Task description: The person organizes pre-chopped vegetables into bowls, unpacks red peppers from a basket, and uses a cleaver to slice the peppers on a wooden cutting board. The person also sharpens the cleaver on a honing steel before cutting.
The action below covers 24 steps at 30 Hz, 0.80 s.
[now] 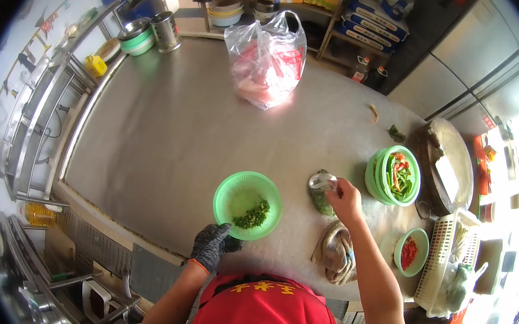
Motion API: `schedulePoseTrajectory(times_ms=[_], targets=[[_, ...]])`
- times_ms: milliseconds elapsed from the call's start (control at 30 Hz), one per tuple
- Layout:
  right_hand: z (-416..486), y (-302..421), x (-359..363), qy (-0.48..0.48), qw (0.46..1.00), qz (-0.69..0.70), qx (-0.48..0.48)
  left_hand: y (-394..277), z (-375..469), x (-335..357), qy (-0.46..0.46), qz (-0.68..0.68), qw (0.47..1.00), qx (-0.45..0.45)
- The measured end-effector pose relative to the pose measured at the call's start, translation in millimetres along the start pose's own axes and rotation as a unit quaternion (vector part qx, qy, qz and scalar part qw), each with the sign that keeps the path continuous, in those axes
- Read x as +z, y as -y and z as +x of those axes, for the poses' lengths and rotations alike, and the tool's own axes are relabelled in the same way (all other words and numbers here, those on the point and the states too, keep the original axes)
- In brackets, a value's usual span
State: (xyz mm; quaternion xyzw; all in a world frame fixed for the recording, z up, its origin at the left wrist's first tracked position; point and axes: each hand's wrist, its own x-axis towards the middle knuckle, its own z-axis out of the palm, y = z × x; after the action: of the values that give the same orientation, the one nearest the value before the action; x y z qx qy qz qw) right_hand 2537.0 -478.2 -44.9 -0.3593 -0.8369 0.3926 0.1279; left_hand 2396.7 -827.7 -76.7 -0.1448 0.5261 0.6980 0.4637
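In a dark knitted glove, my left hand (215,243) grips the near rim of a light green plastic bowl (228,192). Chopped green herbs (253,215) lie in the bowl's lower right part. Bare, my right hand (344,201) pinches the top of a small clear plastic bag (322,199) with green pieces inside, resting on the steel table (172,128). A crumpled cloth (336,255) lies just below the bag, beside my right forearm. Right of my hand, stacked green bowls (375,175) hold cut green and red peppers (399,175).
A clear bag of pinkish contents (264,74) stands at the back. On the right are a round chopping block (466,161) with a cleaver (446,177), a bowl of chopped red pepper (409,253) and a white basket (434,273). Steel racks (47,104) stand left.
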Motion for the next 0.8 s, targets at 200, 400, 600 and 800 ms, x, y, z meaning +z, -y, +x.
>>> schedulePoseTrajectory(times_ms=[200,400,600,800], targets=[[-57,10,-2,0.138,0.931,0.324,0.100,1,-35,4,0.084,0.224,0.970,0.043],[-92,16,20,0.119,0.900,0.381,0.174,17,-20,25,0.114,0.023,0.993,-0.026],[-103,17,7,0.135,0.954,0.208,0.169,19,-2,7,0.058,0.052,0.995,-0.063],[-100,13,14,0.119,0.978,0.151,0.075,38,-22,40,0.176,0.515,0.771,0.332]])
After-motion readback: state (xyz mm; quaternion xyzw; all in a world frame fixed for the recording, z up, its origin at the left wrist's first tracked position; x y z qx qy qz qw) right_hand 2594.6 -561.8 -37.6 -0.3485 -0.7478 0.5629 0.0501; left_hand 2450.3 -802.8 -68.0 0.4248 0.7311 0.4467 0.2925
